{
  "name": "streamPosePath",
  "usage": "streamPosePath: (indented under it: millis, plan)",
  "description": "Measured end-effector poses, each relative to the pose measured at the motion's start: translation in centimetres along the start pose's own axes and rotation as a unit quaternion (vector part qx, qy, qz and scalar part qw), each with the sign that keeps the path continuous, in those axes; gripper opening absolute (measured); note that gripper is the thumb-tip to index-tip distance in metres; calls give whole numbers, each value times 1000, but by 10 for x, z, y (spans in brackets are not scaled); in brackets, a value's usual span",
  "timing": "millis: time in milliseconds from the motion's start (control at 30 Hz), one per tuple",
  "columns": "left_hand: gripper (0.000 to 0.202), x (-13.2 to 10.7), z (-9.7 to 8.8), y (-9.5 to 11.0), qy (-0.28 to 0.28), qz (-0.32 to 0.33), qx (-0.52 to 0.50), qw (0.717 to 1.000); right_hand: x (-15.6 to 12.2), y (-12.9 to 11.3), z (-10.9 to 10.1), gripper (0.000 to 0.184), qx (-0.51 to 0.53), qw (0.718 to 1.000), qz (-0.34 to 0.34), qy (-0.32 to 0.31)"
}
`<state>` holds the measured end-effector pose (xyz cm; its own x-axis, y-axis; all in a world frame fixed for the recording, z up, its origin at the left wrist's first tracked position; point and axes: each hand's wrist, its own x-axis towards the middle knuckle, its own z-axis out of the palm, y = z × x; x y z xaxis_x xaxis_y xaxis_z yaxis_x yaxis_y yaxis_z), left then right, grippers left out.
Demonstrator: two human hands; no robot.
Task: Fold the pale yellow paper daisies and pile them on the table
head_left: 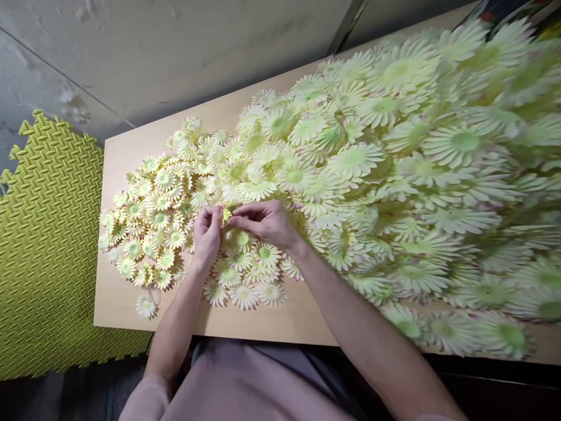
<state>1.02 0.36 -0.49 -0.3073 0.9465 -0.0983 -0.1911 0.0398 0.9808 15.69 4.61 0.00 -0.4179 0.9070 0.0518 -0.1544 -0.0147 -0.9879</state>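
A great heap of pale yellow-green artificial daisy heads (350, 158) covers most of a light wooden table (127, 146). Over the heap's near left part, my left hand (207, 233) and my right hand (265, 222) meet fingertip to fingertip. Both pinch one small yellow flower piece (226, 214) between them, fingers closed on it. Flat daisy heads lie directly under and around both hands. My forearms reach in from the bottom edge, in pink sleeves.
A yellow-green interlocking foam mat (48, 245) lies on the floor to the left of the table. Grey concrete floor (153, 52) lies beyond the table's far edge. Bare tabletop shows along the near edge (280, 321) and far left corner.
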Motion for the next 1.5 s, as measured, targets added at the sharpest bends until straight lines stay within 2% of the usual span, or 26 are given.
streamPosePath:
  millis: [133,300,500,667,733,800,900,1000,1100,1167,1333,1500]
  plan:
    - [38,-1,1,0,-6,-3,11,1000,2,1,-2,26,17,1000,-1,3]
    - [38,-2,1,2,-15,-31,-10,999,2,0,-3,23,20,1000,0,-7]
    - [40,-2,3,6,-25,-25,-56,998,2,-2,-3,21,28,999,-7,-15]
    - [42,0,3,6,-2,-43,-85,995,2,0,-6,16,72,997,2,-24]
    - [42,3,0,5,17,-37,-98,994,3,0,-9,20,134,991,17,2]
    - [40,6,-4,4,33,-18,-110,993,5,-2,-13,25,193,979,26,54]
    - [37,8,-7,3,35,3,-111,993,7,-4,-15,37,220,970,9,106]
    - [39,6,-5,3,17,5,-79,997,6,-3,-13,45,138,988,-15,65]
    - [37,2,-3,1,7,11,-28,1000,2,0,-7,31,25,999,-23,-3]
    - [37,1,-2,0,1,13,-5,1000,0,2,-3,26,-10,1000,-18,-17]
    - [38,0,-2,-1,-14,10,12,1000,1,5,-3,25,0,1000,-13,-1]
    - [37,0,-2,-3,-18,13,5,1000,4,8,-6,27,51,998,-3,-27]
